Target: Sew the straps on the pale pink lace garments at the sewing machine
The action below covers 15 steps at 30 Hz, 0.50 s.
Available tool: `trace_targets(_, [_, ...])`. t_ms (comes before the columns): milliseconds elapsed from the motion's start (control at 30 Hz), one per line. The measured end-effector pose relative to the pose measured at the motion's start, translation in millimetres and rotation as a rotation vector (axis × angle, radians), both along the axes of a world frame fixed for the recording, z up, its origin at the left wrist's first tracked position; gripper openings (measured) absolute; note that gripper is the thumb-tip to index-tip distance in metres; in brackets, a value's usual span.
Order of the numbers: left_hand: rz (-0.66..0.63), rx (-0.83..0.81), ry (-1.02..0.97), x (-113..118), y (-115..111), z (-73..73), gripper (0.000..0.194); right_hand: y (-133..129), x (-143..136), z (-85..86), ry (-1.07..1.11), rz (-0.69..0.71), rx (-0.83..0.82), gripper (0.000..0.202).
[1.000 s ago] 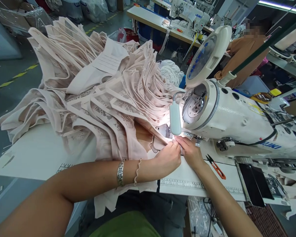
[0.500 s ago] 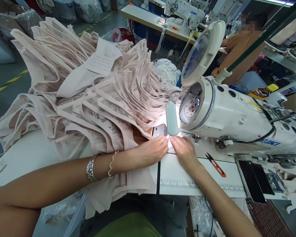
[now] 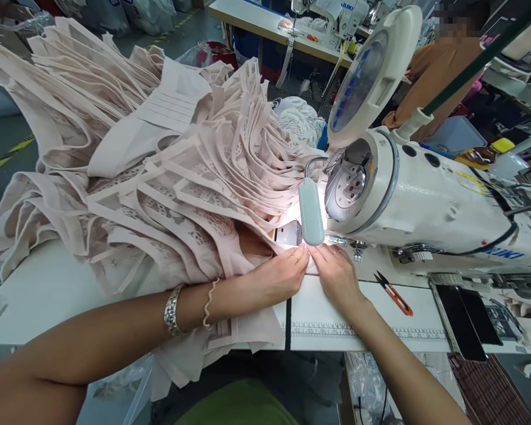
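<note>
Both my hands are side by side at the needle area of a white sewing machine (image 3: 442, 195). My left hand (image 3: 285, 271) pinches the edge of a pale pink fabric piece (image 3: 312, 267), with a ring on one finger. Fingers of my right hand (image 3: 336, 274) press together on the same fabric, just across from the left. A pale green lamp (image 3: 311, 212) hangs right above the fingertips and hides the needle and presser foot. To the left, a large heap of pale pink garment pieces (image 3: 212, 177) with lace panels runs up to the machine.
Orange-handled thread snips (image 3: 393, 293) lie right of my right hand. Beyond them rests a dark phone (image 3: 462, 321). A ruler strip (image 3: 331, 330) edges the table. A round magnifier-like cover (image 3: 374, 77) rises above the machine head. A person in brown (image 3: 446, 77) is at the back right.
The view has shifted slightly, so the machine and snips appear further right. Both hands stay on the fabric by the lamp, nearly in the same place.
</note>
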<state>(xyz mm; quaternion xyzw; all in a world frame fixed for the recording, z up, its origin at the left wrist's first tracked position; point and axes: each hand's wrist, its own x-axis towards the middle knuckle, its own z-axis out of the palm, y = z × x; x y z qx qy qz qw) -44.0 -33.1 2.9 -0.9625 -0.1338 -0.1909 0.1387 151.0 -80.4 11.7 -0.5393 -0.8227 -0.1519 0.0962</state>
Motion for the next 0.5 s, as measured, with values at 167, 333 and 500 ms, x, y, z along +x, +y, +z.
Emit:
trace_targets(167, [0.032, -0.026, 0.07, 0, 1, 10.9, 0.035, 12, 17, 0.8, 0.048, 0.056, -0.05, 0.054])
trace_targets(333, [0.016, -0.038, 0.08, -5, 7, 15.5, 0.035, 11, 16, -6.4, 0.037, 0.021, 0.003, 0.059])
trace_targets(500, [-0.016, -0.049, 0.046, -6, 10, 9.9, 0.037, 9, 13, -8.3, 0.051, -0.013, 0.015, 0.058])
